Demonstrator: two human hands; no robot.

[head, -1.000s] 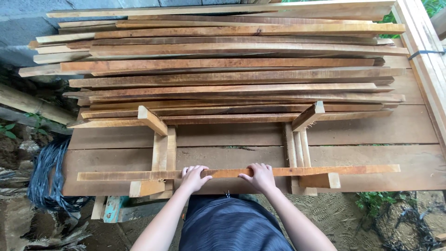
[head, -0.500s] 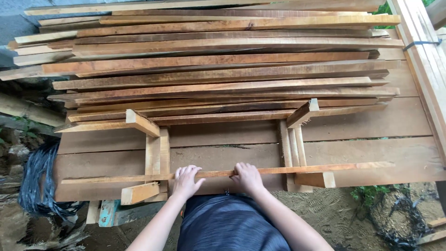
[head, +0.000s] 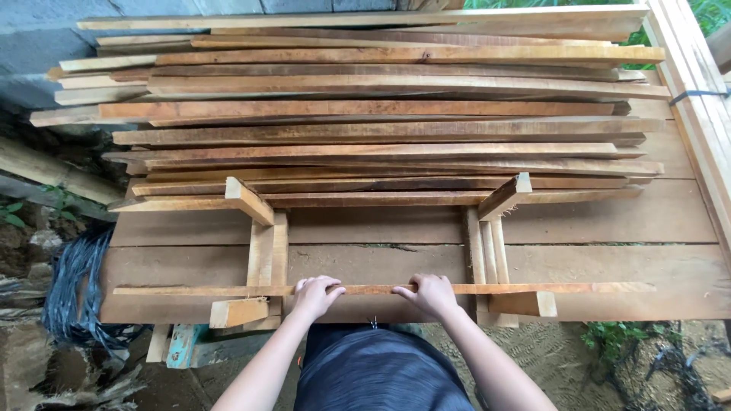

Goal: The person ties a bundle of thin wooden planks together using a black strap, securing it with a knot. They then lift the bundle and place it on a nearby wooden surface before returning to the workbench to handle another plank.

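The thin wooden strip (head: 381,289) lies left to right along the near edge of the plank worktop (head: 609,266), resting across two wooden supports, with left hand (head: 316,293) and right hand (head: 432,293) side by side at its middle, fingers curled over it.

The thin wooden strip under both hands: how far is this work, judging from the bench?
Looks done: two rests of short wooden blocks stand on the bench. In hand: the thin strip lies across them, left hand and right hand in a grip near its middle. Left: the big stack of strips waits behind.
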